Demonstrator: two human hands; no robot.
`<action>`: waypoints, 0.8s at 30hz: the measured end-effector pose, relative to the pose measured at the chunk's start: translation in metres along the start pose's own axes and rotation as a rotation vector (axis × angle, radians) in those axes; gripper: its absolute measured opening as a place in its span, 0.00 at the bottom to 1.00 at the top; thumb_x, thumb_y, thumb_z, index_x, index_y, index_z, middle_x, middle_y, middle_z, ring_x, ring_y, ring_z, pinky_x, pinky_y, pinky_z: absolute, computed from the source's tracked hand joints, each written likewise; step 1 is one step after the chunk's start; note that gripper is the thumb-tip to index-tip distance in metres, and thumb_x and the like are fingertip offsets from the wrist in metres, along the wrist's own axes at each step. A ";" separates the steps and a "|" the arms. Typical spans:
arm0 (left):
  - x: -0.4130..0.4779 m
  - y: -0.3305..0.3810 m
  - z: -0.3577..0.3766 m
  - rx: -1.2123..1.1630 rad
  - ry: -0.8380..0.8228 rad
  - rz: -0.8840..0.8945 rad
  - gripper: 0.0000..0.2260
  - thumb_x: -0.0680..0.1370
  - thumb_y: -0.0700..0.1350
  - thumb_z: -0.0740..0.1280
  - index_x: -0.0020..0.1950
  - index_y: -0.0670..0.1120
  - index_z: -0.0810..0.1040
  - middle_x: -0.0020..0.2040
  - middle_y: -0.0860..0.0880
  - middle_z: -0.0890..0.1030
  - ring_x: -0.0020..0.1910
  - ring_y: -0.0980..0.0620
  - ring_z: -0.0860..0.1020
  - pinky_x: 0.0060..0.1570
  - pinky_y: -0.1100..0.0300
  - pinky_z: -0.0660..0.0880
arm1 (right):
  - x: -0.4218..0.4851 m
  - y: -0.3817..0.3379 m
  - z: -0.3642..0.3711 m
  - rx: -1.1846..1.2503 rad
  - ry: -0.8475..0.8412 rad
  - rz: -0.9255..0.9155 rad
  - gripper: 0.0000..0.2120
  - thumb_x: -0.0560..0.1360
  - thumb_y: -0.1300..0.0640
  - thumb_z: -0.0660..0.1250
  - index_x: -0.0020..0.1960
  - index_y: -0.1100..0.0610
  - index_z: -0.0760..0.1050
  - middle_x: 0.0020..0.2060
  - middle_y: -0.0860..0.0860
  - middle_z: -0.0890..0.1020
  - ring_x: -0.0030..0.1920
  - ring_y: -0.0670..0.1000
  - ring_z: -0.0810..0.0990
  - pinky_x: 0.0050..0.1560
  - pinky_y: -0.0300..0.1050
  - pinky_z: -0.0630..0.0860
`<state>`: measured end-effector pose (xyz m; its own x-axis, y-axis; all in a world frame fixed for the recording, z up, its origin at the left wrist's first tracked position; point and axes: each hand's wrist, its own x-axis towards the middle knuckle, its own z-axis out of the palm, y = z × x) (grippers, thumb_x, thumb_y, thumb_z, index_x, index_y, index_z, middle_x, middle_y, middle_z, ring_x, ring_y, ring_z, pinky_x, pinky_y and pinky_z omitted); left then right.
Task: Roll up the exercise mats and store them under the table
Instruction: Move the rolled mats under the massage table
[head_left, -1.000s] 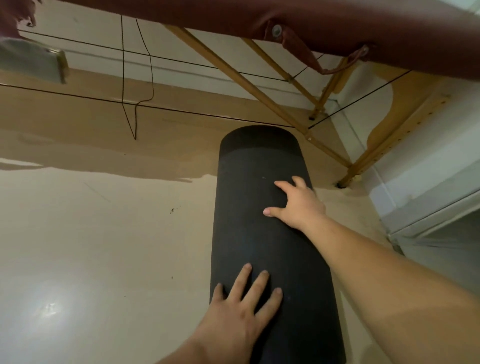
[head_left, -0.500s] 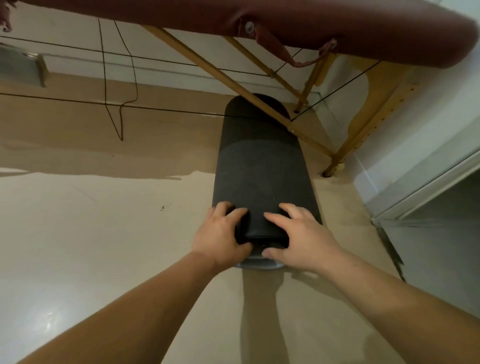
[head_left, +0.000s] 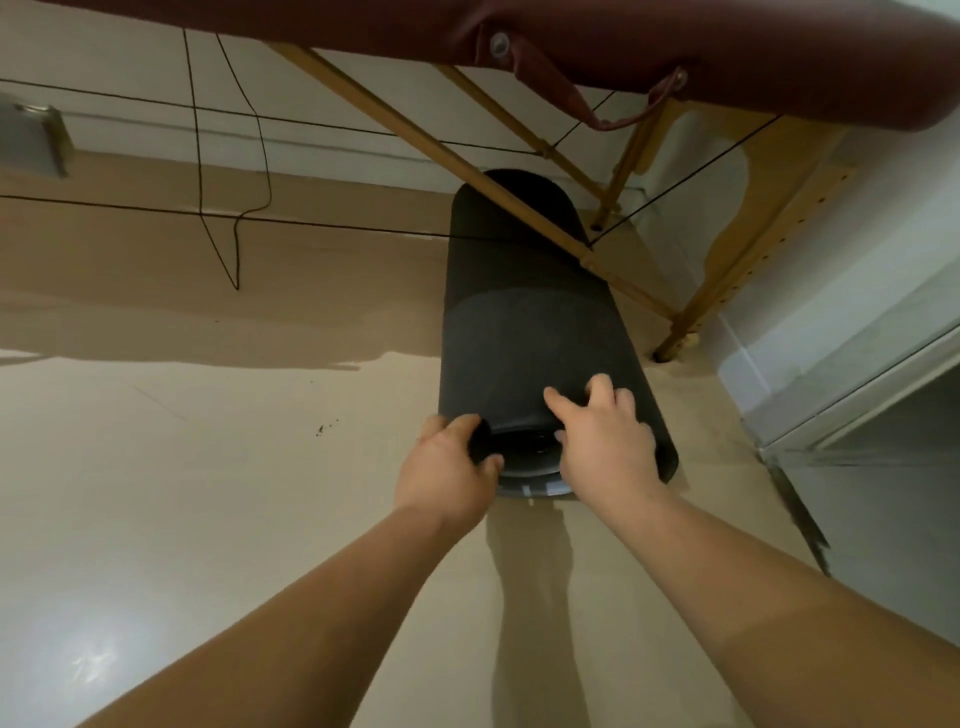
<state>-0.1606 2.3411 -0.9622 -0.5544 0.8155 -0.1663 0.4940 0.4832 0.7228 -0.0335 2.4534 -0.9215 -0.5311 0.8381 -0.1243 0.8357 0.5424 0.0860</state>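
While the left hand (head_left: 447, 467) and the right hand (head_left: 605, 441) are both clamped on its near end, the rolled mat (head_left: 530, 353) lies lengthwise on the floor (head_left: 208, 493). Its far end reaches under the maroon-padded counter (head_left: 675, 47) and passes behind a slanted wooden brace (head_left: 519, 202). Of the two hands, the left curls over the roll's left rim with its thumb tucked into the open end, and the right sits just beside it, bent fingers on top and thumb at the opening.

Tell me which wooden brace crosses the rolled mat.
The longer brace, running down to the near leg: it cuts across the mat's far end. The shorter one ends at the far leg.
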 end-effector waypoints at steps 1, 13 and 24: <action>-0.003 -0.001 0.001 -0.010 -0.034 0.037 0.23 0.81 0.48 0.70 0.77 0.52 0.74 0.69 0.49 0.75 0.65 0.46 0.78 0.68 0.56 0.74 | -0.002 -0.006 0.000 -0.041 0.030 -0.042 0.34 0.82 0.52 0.68 0.82 0.39 0.56 0.74 0.56 0.58 0.73 0.61 0.62 0.67 0.59 0.74; 0.002 -0.012 -0.022 -0.206 -0.070 -0.046 0.27 0.82 0.38 0.65 0.80 0.54 0.70 0.74 0.51 0.77 0.73 0.48 0.75 0.65 0.64 0.70 | 0.009 -0.015 0.046 -0.257 -0.132 -0.214 0.40 0.84 0.48 0.62 0.84 0.37 0.37 0.83 0.52 0.31 0.82 0.62 0.29 0.79 0.72 0.36; 0.000 -0.012 -0.020 -0.218 -0.142 -0.107 0.30 0.83 0.42 0.65 0.84 0.54 0.61 0.78 0.50 0.71 0.68 0.47 0.79 0.59 0.56 0.78 | 0.029 -0.021 0.024 -0.036 -0.161 0.007 0.39 0.82 0.39 0.63 0.84 0.35 0.42 0.84 0.54 0.34 0.83 0.61 0.32 0.81 0.68 0.48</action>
<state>-0.1800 2.3283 -0.9572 -0.4884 0.8073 -0.3311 0.2736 0.5020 0.8204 -0.0632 2.4652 -0.9509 -0.4940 0.8231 -0.2802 0.8321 0.5410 0.1221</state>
